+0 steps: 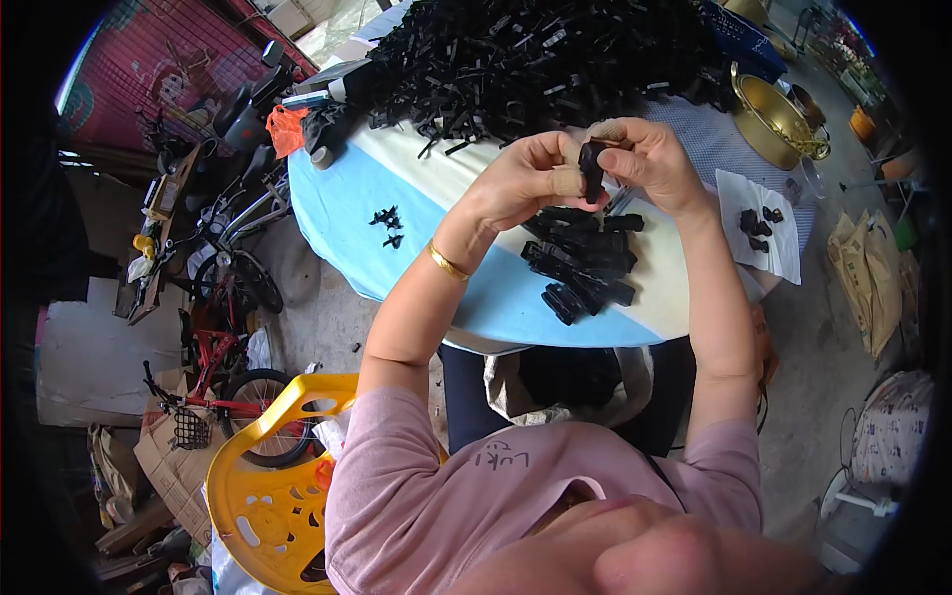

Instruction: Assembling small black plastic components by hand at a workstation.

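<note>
Above the table, my left hand (531, 180) and my right hand (654, 167) come together, both pinching one small black plastic piece (591, 174). Tan wraps cover some of my fingertips, and the piece is partly hidden by them. Right below my hands lies a loose group of black plastic pieces (585, 260) on the blue and cream tablecloth (486, 297). A big heap of similar black pieces (535, 69) covers the far side of the table. A few tiny black bits (389, 226) are scattered to the left of my left forearm.
On the right, a white sheet (778, 238) carries several dark bits, with a gold-coloured pot (769, 119) beyond it. An open white sack (516, 397) hangs at my lap. A yellow plastic chair (248, 496) and bicycles (203, 357) stand to the left.
</note>
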The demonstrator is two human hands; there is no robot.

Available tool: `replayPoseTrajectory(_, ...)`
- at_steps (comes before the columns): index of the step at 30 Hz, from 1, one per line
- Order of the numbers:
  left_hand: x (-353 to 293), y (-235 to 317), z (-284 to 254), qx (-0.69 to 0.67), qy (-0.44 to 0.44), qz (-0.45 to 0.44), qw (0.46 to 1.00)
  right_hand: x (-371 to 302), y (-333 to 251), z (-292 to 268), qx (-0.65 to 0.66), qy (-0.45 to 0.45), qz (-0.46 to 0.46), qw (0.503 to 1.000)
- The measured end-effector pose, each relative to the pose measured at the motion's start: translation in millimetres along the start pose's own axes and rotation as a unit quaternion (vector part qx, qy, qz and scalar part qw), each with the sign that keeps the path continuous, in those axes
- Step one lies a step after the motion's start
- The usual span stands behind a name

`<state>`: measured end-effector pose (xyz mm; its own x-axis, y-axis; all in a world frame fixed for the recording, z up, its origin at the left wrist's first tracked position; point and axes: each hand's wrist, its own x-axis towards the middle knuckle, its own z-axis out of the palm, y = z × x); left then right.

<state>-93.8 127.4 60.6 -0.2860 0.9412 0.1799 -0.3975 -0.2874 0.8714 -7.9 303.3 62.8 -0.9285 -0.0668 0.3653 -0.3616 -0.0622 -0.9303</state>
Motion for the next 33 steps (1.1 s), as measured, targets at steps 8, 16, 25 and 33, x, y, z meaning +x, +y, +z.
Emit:
replayPoseTrajectory(8, 4, -5, 3, 0.085, 0.132, 0.090, 0.984, 2, 2, 13, -0.086, 0.109, -0.048, 0.989)
replayPoseTrajectory(16, 3, -9, 13, 0.236, 0.199, 0.208, 0.928, 0, -2, 28, -0.219, 0.117, -0.053, 0.967)
replayPoseTrajectory(25, -3, -10, 12, 0.450, 0.203, 0.288, 0.821, -3, -7, 32, -0.243, 0.116, -0.011, 0.963)
replayPoseTrajectory(33, 6, -13, 8, 0.317, 0.209, 0.173, 0.909, 1, -1, -11, -0.210, 0.111, 0.049, 0.970)
